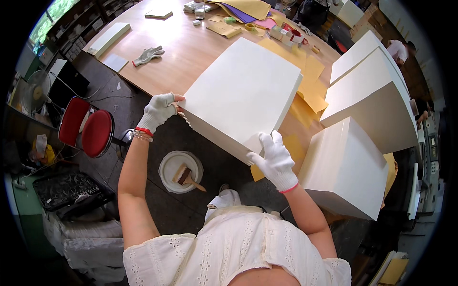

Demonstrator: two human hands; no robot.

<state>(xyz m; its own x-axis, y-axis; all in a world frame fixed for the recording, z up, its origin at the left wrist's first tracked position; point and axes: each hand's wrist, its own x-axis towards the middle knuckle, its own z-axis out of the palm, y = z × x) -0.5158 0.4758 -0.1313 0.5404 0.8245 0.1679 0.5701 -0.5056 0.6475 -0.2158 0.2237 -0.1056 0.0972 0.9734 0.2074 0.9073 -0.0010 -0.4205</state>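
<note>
White stack (241, 90) rests on the tabletop (169, 71), my landmark; I see the left hand (160, 112) curled against its left corner, the right hand (276, 159), thumb spread from fingers, at its near-right corner; whether either pinches, I cannot tell; I'd press both corners evenly, keeping edges square; below its near side, a white bucket (162, 174) holds a brush (185, 176), handle over the rim; other contents unclear.

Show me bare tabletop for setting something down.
On the light-wood table, between the loose, red-cuffed white glove and the large white rectangular block. Crowded: the far edge, under yellow and purple paper sheets, and right of that block, where orange-yellow sheets and other white blocks lie.
</note>
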